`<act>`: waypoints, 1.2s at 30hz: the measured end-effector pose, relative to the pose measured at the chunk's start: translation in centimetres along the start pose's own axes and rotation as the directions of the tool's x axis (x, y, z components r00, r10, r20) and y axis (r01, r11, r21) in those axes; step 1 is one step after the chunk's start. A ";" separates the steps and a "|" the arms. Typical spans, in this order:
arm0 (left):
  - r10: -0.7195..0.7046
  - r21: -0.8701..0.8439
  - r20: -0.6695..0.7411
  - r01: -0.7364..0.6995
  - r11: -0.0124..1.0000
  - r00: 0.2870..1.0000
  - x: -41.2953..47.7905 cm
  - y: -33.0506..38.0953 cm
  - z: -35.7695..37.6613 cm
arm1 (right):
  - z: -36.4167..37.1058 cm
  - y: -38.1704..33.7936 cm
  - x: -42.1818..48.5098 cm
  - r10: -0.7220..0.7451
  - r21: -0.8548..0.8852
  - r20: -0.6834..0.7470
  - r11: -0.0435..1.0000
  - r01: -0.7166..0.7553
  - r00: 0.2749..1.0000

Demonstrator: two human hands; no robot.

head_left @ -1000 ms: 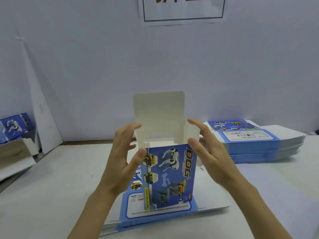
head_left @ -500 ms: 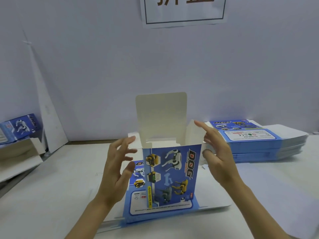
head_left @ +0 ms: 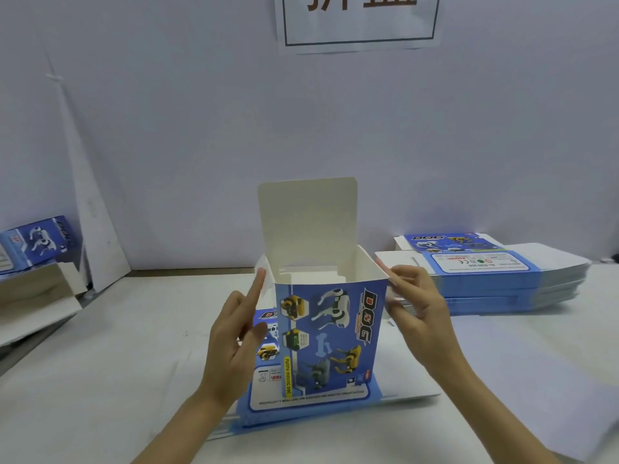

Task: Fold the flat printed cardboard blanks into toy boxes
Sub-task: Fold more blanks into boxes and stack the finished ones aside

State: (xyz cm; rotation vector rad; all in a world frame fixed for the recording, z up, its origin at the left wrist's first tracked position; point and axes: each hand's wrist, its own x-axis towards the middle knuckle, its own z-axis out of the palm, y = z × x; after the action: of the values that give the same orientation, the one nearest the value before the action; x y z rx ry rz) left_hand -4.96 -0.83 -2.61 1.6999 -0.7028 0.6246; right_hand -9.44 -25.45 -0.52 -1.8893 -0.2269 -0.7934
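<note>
One half-folded box stood upright mid-frame, lid flap up, on a flat blank on the bench. The left hand was relaxed, one straight finger touching its left flap. The right hand pinched the right flap. One stack of blanks sat at right, and one finished box far left.
</note>
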 end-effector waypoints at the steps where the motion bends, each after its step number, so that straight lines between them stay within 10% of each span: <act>1: -0.023 -0.007 0.008 0.024 1.000 1.000 -0.3 0.1 0.4 | 0.5 -0.1 -0.4 0.024 0.035 0.030 0.999 -0.025 0.999; 16: -0.310 -0.026 0.126 0.315 0.949 0.942 -0.9 -0.6 -1.6 | -3.1 -2.8 2.9 0.089 0.199 -0.122 0.978 -0.064 0.989; 21: -0.376 -0.036 0.251 0.396 0.917 0.892 -1.4 0.0 0.8 | -2.0 -4.3 3.8 0.266 0.137 0.271 0.941 -0.311 0.925; 25: -0.340 -0.058 0.013 0.340 0.939 0.940 -1.1 0.5 1.0 | -0.9 -4.8 2.0 0.215 0.146 0.177 0.959 -0.242 0.960; 28: -0.358 -0.020 0.145 0.365 0.931 0.922 -1.6 1.7 2.3 | -0.1 -5.6 2.2 0.201 0.149 0.197 0.961 -0.231 0.960; 36: -0.411 0.046 0.115 0.408 0.912 0.904 -1.2 1.1 6.3 | -1.9 -7.4 5.5 0.215 -0.210 0.148 0.961 -0.182 0.965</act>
State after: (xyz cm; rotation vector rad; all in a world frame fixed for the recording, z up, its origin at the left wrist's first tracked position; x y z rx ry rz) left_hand -6.28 -6.98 -4.10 1.8457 -0.4008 0.2328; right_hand -9.59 -24.81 8.86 -2.1293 -0.0627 -0.5342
